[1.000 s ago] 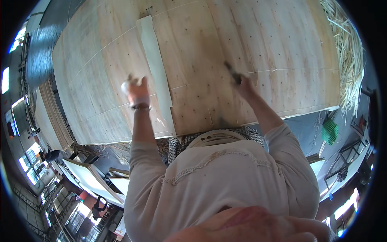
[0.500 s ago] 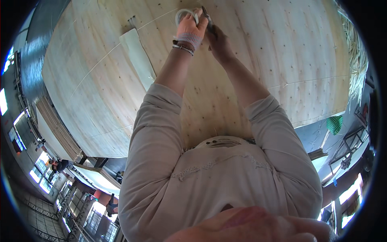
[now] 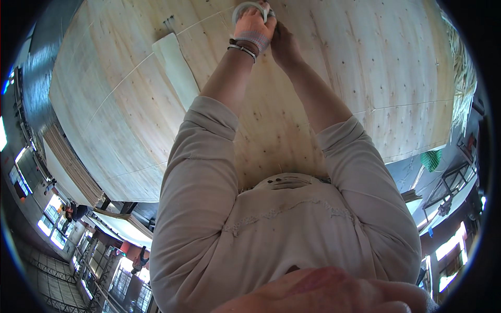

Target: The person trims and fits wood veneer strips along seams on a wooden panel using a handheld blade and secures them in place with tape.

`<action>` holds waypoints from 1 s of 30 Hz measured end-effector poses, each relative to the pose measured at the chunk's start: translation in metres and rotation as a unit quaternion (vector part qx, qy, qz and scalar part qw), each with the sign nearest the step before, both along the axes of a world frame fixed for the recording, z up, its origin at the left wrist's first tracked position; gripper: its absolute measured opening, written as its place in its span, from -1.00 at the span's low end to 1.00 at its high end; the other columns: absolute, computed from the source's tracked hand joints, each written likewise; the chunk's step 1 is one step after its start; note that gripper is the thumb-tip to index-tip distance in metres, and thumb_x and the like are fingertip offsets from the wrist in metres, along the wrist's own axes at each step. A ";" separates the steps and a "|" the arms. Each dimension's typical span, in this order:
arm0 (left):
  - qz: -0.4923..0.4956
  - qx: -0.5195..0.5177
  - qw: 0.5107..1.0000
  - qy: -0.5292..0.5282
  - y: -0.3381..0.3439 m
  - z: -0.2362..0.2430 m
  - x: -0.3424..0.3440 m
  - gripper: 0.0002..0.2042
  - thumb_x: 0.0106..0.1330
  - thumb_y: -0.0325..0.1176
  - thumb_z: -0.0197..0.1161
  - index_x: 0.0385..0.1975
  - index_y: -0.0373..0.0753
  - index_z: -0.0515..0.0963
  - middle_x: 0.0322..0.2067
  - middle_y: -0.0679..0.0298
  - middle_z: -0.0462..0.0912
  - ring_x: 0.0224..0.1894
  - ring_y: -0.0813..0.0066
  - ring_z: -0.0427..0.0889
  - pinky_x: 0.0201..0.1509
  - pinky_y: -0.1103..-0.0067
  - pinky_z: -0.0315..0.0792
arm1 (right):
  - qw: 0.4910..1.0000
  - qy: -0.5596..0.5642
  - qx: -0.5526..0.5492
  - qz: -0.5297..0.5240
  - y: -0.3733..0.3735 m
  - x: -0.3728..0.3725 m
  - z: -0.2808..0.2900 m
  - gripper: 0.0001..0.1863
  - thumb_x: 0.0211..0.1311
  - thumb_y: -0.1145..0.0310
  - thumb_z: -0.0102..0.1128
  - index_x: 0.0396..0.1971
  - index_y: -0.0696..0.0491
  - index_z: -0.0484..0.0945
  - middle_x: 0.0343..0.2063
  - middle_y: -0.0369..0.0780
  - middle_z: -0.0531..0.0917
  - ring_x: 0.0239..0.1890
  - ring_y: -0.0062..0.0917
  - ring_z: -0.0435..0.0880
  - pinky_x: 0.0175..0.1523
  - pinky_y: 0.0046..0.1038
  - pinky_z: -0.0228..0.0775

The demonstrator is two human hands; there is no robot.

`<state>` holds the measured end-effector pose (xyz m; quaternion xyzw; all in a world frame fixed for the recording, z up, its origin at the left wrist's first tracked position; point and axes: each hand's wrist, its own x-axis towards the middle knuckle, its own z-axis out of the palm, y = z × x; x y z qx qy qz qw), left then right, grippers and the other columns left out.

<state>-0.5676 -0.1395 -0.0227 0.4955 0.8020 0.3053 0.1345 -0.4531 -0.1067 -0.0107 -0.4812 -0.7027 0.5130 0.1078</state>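
Note:
At the far edge of the view, both my hands are close together over a broad wood veneer sheet [image 3: 292, 130]. My left hand [image 3: 255, 27], in a pinkish glove with a pale knit cuff, is closed on a whitish roll of tape [image 3: 237, 12]; the ring loops around its fingers. Just right of it, my right hand [image 3: 287, 48] is bare and closed on a dark, slim tool [image 3: 277, 30]. Most of that tool is hidden, so its kind does not show. The fingertips of both hands nearly meet.
A loose pale veneer strip [image 3: 176, 68] lies on the sheet left of my forearms. Thin seam lines cross the surface. Shredded veneer strands [image 3: 459, 88] hang at the right edge. Stacked boards [image 3: 70, 161] stand at the left, and a person [image 3: 140, 261] is in the background.
My left hand has shifted slightly right and farther away with the tape roll, closer against the right hand. The dark tool, plainer before, is now mostly covered.

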 end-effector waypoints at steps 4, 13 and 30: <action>-0.001 -0.030 0.999 0.016 -0.001 0.005 0.006 -0.50 0.31 -0.07 0.02 0.15 -0.25 0.47 0.12 -0.04 0.49 0.17 -0.03 0.44 0.27 0.29 0.34 | 1.000 -0.003 -0.012 -0.016 -0.008 0.008 -0.005 -0.59 0.40 0.16 -0.10 0.14 0.03 0.39 -0.13 0.10 0.63 -0.02 0.05 0.57 0.05 -0.07 0.42; -0.029 -0.089 0.995 0.014 -0.036 0.016 0.059 -0.49 0.29 -0.13 0.06 0.16 -0.31 0.43 0.15 -0.09 0.46 0.19 -0.07 0.42 0.28 0.28 0.32 | 0.997 -0.067 -0.037 0.001 -0.041 0.067 -0.010 -0.53 0.41 0.11 -0.09 0.22 0.00 0.33 -0.11 0.09 0.63 -0.01 0.03 0.58 0.04 -0.07 0.40; 0.063 -0.071 0.978 0.186 -0.174 0.005 0.044 -0.58 0.19 -0.26 0.18 0.07 -0.21 0.48 0.20 0.11 0.42 0.26 0.01 0.36 0.26 0.12 0.25 | 0.912 0.284 -0.150 -0.255 0.061 0.006 0.000 -0.74 0.17 0.32 0.25 -0.31 0.09 0.36 -0.69 -0.27 0.48 -0.71 -0.59 0.45 -0.65 -0.51 0.26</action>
